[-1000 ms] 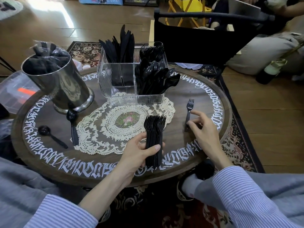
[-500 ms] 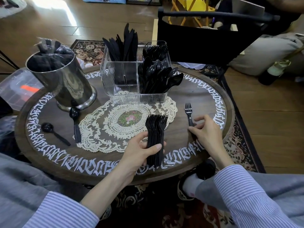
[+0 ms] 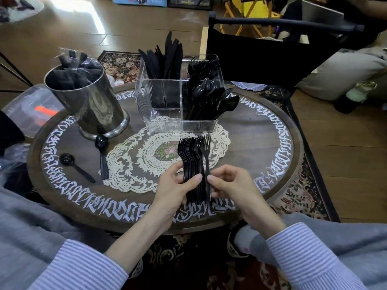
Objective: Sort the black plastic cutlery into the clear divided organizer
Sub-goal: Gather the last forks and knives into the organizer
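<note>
Window glare upper left; edges perhaps warped.

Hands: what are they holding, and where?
Left hand grips the black plastic fork stack by its handles; right hand pinches a single black fork's handle.

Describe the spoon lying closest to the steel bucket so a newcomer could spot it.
Start at the tall shiny steel bucket on the left of the round wooden table. At its base lies a black plastic spoon, bowl touching the bucket's foot, handle pointing toward the person. The other loose black round-bowled spoon lies further left, angled, clear of the bucket.
</note>
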